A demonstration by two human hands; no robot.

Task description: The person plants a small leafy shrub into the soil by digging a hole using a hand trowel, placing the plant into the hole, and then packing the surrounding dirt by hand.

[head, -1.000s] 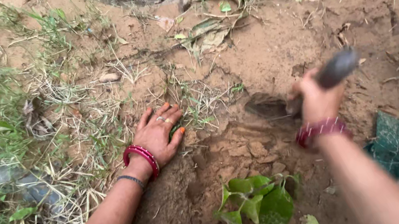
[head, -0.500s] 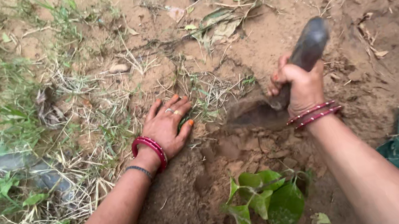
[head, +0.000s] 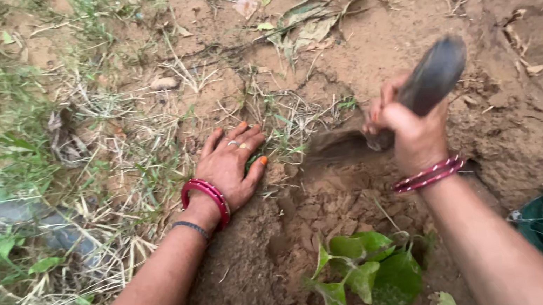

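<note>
right hand (head: pixel 411 136) is fisted round the dark handle (head: pixel 432 77) of a digging tool (looks stiff and weighty, grip it mid-handle), left hand (head: pixel 235 168) lies spread flat on the soil (head: pixel 335 200)

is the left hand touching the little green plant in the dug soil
Apart. The head view shows the left hand flat on the ground, with bare loose soil between it and the green plant.

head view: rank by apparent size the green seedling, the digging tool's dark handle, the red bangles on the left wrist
Largest to smallest, as they appear:
1. green seedling, though it sits nearest the camera, which flatters it
2. dark handle, gripped by the right hand
3. red bangles by the left hand, which lies flat on the soil
</note>
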